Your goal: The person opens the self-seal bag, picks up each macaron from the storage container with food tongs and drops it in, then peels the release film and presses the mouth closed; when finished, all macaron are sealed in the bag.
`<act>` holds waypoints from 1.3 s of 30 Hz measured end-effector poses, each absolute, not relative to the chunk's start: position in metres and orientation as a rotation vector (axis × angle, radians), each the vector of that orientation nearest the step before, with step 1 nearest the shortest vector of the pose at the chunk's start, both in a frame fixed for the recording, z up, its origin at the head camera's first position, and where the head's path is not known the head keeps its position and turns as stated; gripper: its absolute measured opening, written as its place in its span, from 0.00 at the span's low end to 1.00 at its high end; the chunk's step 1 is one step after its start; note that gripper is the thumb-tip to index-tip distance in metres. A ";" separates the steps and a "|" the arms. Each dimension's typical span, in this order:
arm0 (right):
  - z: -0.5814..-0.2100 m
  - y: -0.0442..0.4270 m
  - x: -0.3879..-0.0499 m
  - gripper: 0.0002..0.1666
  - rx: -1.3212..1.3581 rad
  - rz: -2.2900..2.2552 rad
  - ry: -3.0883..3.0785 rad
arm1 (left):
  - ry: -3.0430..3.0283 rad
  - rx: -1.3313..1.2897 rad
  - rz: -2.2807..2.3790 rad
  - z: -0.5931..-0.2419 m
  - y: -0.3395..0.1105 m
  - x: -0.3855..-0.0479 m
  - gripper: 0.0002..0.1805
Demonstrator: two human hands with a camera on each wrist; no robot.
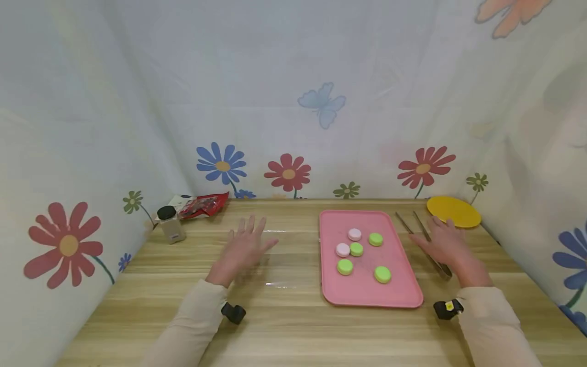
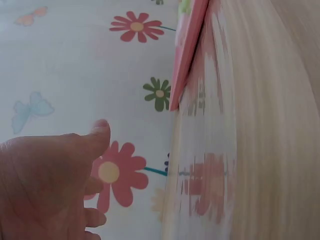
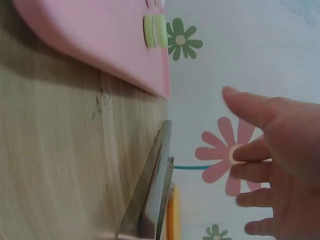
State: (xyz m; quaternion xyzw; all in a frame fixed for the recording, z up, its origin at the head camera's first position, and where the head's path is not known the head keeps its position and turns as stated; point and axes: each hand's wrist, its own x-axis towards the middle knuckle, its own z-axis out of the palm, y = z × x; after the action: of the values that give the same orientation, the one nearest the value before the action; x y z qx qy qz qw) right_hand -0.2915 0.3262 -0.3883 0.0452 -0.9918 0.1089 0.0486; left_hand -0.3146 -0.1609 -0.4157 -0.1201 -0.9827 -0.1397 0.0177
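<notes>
Left hand [image 1: 243, 251] and right hand [image 1: 448, 245], fingers apart, flank a pink tray [image 1: 355, 293] of macarons [image 1: 356, 248]

Head view: the tray lies at the left hand's 3 o'clock, bearing four green macarons and two pink. Metal tongs [image 1: 440, 268] lie partly behind the right hand, just off the tray's 3 o'clock edge; a yellow plate [image 1: 454, 211] sits at that hand's 12.

Left wrist view: the spread left hand shows at 8 o'clock, the tray's edge at 1.

Right wrist view: the right hand, fingers apart, is at 4 o'clock, clear of the tongs at 6; the tray is at 11.
</notes>
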 end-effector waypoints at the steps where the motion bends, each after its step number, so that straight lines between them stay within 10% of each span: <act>1: -0.390 0.329 -0.291 0.53 0.133 0.334 -3.034 | -3.058 -0.392 -0.442 -0.416 -0.157 -0.315 0.45; 11: -0.401 0.353 -0.292 0.28 0.132 0.468 -3.080 | -3.147 -0.490 -0.559 -0.419 -0.122 -0.312 0.38; 39: -0.411 0.351 -0.292 0.24 0.188 0.489 -3.190 | -3.314 -0.840 -0.313 -0.442 -0.086 -0.312 0.36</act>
State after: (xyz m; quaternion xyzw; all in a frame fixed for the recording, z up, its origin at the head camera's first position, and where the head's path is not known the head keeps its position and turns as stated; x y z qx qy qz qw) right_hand -0.2922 0.3513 -0.4114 0.0581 -0.9858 0.1510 -0.0455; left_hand -0.3124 -0.0860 -0.4419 -0.2420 -0.9551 -0.0901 -0.1454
